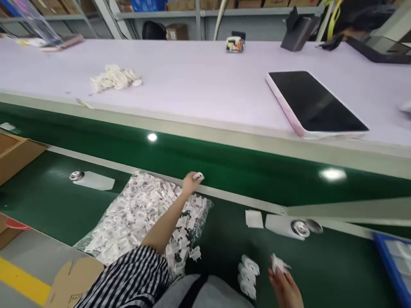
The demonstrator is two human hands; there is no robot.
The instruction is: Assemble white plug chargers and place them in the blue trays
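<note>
My left hand is stretched out past the far edge of a clear plastic bag, its fingers closed on a small white plastic piece with a dark spot. Under my left forearm the opened bag lies spread out, heaped with small white plastic parts. My right hand, at the lower right, pinches a white plastic part with thin prongs or tabs, slightly blurred. Just left of that hand, several rounded white pieces sit in a row on the green work surface.
A white square piece and a white body with a round metal end lie beyond my right hand. Another such body is at left. A blue tray stands far right. The raised shelf holds a tablet and white pieces.
</note>
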